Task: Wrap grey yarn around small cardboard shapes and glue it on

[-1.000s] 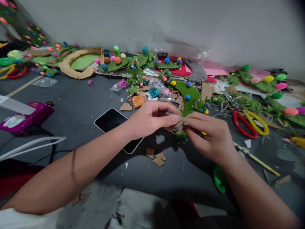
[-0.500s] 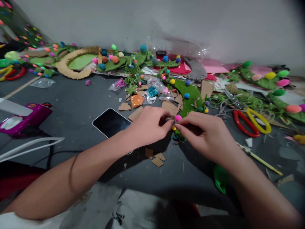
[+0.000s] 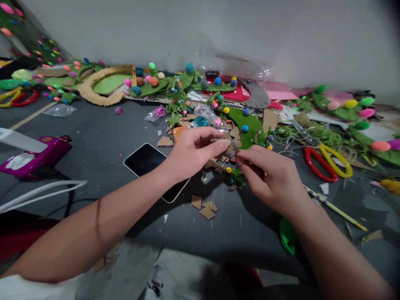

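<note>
My left hand point(image 3: 190, 156) is closed around a small piece of brown cardboard point(image 3: 231, 145), its thumb pressed on the face. Grey yarn or fabric point(image 3: 230, 154), too small to tell which, lies along the cardboard's lower edge. My right hand point(image 3: 273, 177) pinches at that edge, fingertips touching the grey material; the exact grip is partly hidden. Behind the hands lies a green felt ring point(image 3: 248, 125) with coloured pompoms. A phone point(image 3: 144, 160) lies under my left wrist, and cardboard scraps point(image 3: 206, 211) are scattered nearer to me.
Red-handled and yellow-handled scissors point(image 3: 321, 166) lie at right, near a yellow stick point(image 3: 336, 207) and green yarn point(image 3: 333, 135). A purple device point(image 3: 54, 150) stands at left. Pompom-covered green pieces and a tan ring point(image 3: 89, 89) line the wall. A green object point(image 3: 287, 237) sits below my right forearm.
My left hand has turned, bringing the cardboard face and grey material into view. My right hand has shifted slightly downward, still pinching beside it. The whole view has moved a little.
</note>
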`<state>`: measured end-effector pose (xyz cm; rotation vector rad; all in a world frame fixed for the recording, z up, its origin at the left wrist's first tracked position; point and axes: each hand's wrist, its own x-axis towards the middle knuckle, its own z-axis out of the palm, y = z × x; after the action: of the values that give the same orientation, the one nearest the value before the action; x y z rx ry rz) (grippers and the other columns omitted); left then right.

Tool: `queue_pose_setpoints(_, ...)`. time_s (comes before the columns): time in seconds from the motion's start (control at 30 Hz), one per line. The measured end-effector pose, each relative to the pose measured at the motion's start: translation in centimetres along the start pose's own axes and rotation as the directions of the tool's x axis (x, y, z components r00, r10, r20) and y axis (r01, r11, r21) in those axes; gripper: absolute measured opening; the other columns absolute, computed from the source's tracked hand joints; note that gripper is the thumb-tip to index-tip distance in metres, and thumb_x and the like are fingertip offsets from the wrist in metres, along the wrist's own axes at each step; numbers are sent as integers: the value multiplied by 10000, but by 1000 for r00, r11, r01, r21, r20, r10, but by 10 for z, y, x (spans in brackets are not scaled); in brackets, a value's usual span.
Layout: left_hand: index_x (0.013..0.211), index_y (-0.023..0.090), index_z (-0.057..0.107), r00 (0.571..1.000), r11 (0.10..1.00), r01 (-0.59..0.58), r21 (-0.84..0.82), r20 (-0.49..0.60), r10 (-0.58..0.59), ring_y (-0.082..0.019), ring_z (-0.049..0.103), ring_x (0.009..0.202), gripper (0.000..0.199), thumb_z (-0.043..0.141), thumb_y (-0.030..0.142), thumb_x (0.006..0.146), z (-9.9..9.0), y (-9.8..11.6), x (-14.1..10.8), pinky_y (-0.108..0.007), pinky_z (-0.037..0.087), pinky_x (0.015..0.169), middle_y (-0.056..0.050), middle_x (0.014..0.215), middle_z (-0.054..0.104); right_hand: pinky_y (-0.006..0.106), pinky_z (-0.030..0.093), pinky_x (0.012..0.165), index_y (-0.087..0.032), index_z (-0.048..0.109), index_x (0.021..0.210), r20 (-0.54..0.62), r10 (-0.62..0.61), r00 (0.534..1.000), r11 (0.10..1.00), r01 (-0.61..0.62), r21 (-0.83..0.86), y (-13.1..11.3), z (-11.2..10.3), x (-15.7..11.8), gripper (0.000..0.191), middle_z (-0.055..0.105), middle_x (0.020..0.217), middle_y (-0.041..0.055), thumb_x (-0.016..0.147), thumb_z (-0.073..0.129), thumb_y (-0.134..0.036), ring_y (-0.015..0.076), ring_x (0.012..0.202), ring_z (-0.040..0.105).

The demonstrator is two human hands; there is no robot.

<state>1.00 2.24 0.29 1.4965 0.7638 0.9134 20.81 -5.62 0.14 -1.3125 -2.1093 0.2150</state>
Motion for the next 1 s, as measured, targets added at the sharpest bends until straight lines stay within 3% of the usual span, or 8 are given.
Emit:
queue_pose_setpoints(0.13,872,138,751,983,977,79,-198,181,-43,-96,628,682,134,785,265,846,-5,-5,2,-226,526,658,-21,772,703,263,463,665,-200,690,909,38,28,999,989,-33,142,4,-4,3,149,659,812,23,980,567,-154,134,729,600)
queue_pose_setpoints(0.3,819,142,733,978,925,134,-355,198,-65,-95,614,677,113,794,237,830,-8,-9,6,-230,515,666,-13,739,664,271,529,684,-240,766,1017,38,158,987,953,-163,257,6,-6,4,144,777,918,20,962,634,-224,156,770,695)
queue_pose_setpoints(0.43,838,173,691,977,886,151,-439,203,-65,-121,636,748,154,814,257,801,-8,-9,6,-267,541,721,-25,841,689,266,532,603,-233,777,1012,59,261,964,899,-265,350,5,-6,3,148,793,850,20,957,644,-267,155,685,698)
queue_pose_setpoints(0.57,825,186,649,959,859,202,-470,274,-76,-147,640,777,188,807,285,805,-6,-6,5,-311,551,750,-49,907,710,231,460,460,-201,723,990,134,334,933,784,-354,510,4,-5,4,134,763,762,11,949,669,-317,97,488,576)
queue_pose_setpoints(0.7,816,180,665,950,847,228,-481,301,-84,-123,613,711,179,794,303,821,-6,-6,5,-278,530,704,-42,840,693,214,466,453,-189,668,930,174,334,926,672,-363,645,3,-5,7,156,734,738,2,928,706,-340,82,474,566)
queue_pose_setpoints(1.0,838,174,658,961,871,228,-435,245,-129,-123,574,666,119,719,276,851,-7,-7,6,-290,466,632,-57,872,682,222,404,482,-197,647,894,165,344,925,684,-367,630,-1,-2,7,217,693,755,0,1001,598,-380,82,526,498)
